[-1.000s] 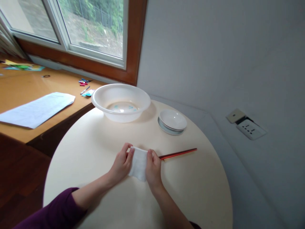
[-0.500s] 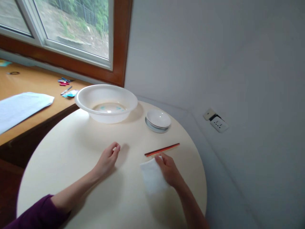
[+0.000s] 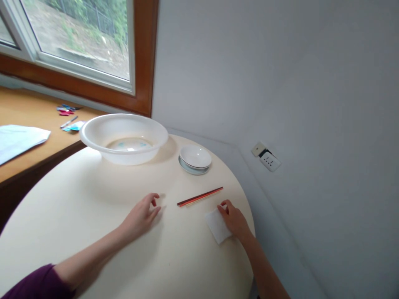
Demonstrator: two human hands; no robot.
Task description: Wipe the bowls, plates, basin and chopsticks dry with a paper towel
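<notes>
My left hand (image 3: 146,212) hovers over the table, thumb and forefinger parted in a curve with nothing between them. At the right, my right hand (image 3: 234,219) has its thumb and forefinger together at the upper corner of a folded white cloth (image 3: 216,227), perhaps a paper tissue. The cloth appears to lie flat on the tabletop, its right side partly under the hand. Just beyond both hands is a bundle of chopsticks (image 3: 199,197), dark brown, red and pale, lying side by side at a slant.
A wide translucent basin (image 3: 124,155) with water stands at the back of the round white table (image 3: 131,265). Right of it, white dishes (image 3: 196,157) are stacked. Scissors (image 3: 66,110), a pen (image 3: 69,121) and a pale cloth (image 3: 18,141) lie on the wooden desk (image 3: 28,104).
My right hand has moved right with the white cloth, which now rests near the table's right edge. My left hand's fingers have parted. The view has turned slightly right.
</notes>
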